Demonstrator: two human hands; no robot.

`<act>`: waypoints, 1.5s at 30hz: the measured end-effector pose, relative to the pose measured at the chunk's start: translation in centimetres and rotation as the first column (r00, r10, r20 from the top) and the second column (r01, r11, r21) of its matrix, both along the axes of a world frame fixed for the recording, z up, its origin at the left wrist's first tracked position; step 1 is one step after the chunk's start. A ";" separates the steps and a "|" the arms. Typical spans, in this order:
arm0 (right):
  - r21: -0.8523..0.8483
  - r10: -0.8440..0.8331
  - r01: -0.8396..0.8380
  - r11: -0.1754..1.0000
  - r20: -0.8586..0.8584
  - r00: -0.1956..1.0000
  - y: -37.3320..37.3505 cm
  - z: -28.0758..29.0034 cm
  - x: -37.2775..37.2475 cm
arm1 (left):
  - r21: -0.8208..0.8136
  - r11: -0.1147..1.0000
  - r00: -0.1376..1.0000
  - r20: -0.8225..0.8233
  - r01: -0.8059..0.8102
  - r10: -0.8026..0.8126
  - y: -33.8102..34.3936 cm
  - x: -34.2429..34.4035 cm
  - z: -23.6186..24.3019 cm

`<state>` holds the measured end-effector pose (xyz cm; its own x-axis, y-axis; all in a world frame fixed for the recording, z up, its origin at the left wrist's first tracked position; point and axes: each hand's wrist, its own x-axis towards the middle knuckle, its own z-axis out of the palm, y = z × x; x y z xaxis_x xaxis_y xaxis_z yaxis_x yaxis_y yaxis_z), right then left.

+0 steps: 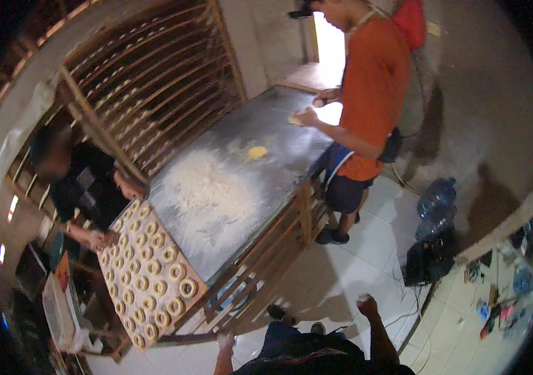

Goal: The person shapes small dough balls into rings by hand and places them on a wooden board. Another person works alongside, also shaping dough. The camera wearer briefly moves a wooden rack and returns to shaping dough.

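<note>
My left hand (226, 340) hangs low, whitish as if floury, near the front corner of the table; its fingers blur into the pale floor, and I see nothing held. Out to the right, my right hand (367, 305) is raised over the floor with fingers curled in and whitish tips; no object shows in it. Neither hand touches the table. Closest to my left hand is a wooden board (199, 294) bearing rows of many dough rings (175, 306). It lies slanted across the table's near left end, jutting past the edge.
Flour (207, 187) and a yellow dollop (257, 152) lie on the dark table (279, 119). A person in an orange shirt (376, 81) handles pale dough (296, 119). A person in black (88, 181) grips the board's far side. Behind stands a slatted rack (154, 81); large bottles (436, 203) sit right.
</note>
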<state>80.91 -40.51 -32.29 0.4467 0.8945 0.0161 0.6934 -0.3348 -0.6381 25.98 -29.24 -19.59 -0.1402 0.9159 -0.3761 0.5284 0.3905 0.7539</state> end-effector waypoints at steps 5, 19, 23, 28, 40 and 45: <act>0.355 0.318 -0.212 0.911 -0.273 0.908 24.5 17.1 -7.1 | 0.254 0.967 0.974 -0.225 0.033 0.026 5.2 8.3 6.7; 0.548 0.477 -0.658 0.517 0.453 0.753 44.5 25.0 -11.8 | 0.815 0.510 0.855 -0.449 0.275 0.258 16.2 14.5 14.0; 0.513 0.440 -0.706 0.489 0.554 0.707 44.8 23.6 -10.4 | 0.833 0.493 0.770 -0.480 0.251 0.419 16.8 14.8 11.0; 0.632 0.481 -0.659 0.408 0.465 0.744 45.4 23.9 -10.5 | 0.851 0.443 0.696 -0.500 0.283 0.516 18.0 15.6 10.1; 0.780 0.166 -0.613 0.125 0.592 0.788 49.0 19.4 -11.1 | 0.803 0.131 0.397 -0.420 0.581 0.816 21.5 11.2 4.5; 0.919 0.273 -0.386 0.076 0.353 0.895 51.7 17.7 -10.7 | 0.785 0.049 0.298 -0.290 0.617 0.910 23.3 8.8 5.1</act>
<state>70.21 11.19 -14.60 0.0578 0.1749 0.9829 0.6066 0.7758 -0.1737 34.73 -5.95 -14.50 0.2496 0.0722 0.9656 0.9473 0.1884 -0.2590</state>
